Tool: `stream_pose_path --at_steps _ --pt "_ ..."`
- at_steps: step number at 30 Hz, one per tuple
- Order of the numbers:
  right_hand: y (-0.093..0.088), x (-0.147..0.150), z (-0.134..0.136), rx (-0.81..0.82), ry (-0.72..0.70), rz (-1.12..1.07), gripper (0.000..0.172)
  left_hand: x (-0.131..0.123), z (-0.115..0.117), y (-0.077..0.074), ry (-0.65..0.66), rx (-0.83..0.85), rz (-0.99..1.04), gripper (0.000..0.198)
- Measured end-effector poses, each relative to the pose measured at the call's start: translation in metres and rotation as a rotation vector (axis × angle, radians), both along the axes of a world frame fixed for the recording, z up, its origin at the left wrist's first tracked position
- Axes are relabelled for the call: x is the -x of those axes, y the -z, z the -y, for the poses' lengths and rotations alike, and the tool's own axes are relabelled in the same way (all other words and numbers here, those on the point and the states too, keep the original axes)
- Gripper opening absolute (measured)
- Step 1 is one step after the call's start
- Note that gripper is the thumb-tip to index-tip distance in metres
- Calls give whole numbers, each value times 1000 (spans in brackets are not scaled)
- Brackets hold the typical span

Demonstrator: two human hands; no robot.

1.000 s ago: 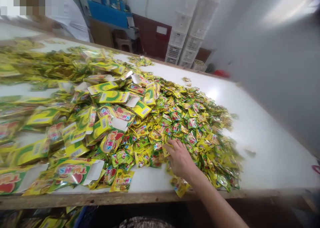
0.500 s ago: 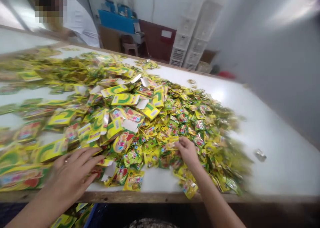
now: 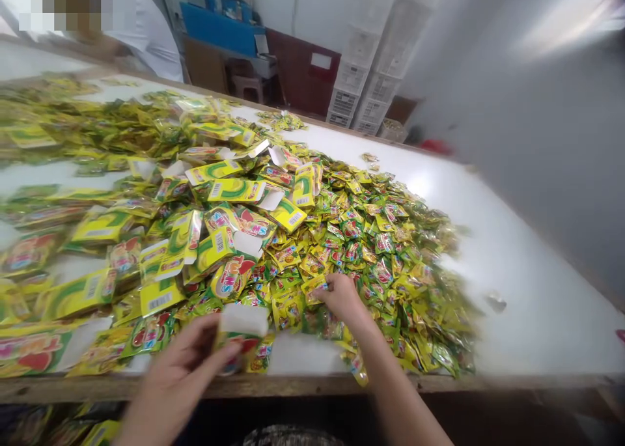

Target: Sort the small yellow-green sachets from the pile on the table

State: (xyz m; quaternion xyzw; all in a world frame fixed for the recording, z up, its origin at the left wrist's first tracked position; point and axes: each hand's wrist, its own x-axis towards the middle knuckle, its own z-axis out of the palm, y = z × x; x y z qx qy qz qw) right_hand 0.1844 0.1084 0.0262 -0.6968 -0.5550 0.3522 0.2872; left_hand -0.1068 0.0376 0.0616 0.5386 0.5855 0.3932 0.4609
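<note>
My left hand (image 3: 183,368) grips a small printed carton (image 3: 245,325) near the table's front edge, thumb on its near face. The carton's white end flap stands open and points away from me. To the right, my right hand (image 3: 346,303) pinches a yellow candy sachet (image 3: 312,288) just above the heap. Around it spreads a pile of small yellow and green sachets (image 3: 385,244), some with watermelon or pineapple pictures. Flattish yellow-green cartons (image 3: 237,191), several with flaps open, lie over the left and middle of the pile.
A wooden edge (image 3: 303,386) borders the white table (image 3: 532,283). One silvery packet (image 3: 495,301) lies apart on the right. Beyond the table are stacked white crates (image 3: 351,78), a blue-covered desk (image 3: 219,29) and a person in a white top (image 3: 156,36). More packs show below the edge at lower left.
My left hand has lifted a carton from the pile and brought it right, toward my right hand. My right hand has shifted slightly left, still pinching the yellow sachet. The view has tilted slightly.
</note>
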Motion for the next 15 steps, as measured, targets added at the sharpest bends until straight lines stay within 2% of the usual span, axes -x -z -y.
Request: stream_pose_path --at_steps 3,5,8,11,13,15 --pt "-1 7 7 -61 -24 29 28 -62 -4 15 91 115 224 33" --pt "-3 8 15 -115 -27 32 24 -79 -6 28 135 134 261 30" --pt "-12 2 28 -148 -4 17 17 -81 -6 37 195 160 296 26" --pt "-32 -1 39 -254 50 -167 18 -79 -5 35 256 182 352 24" --pt "-46 4 45 -364 -19 -288 23 -81 -4 31 285 189 381 22" --pt "-54 13 51 -456 -161 -254 22 -83 -4 28 271 187 391 20"
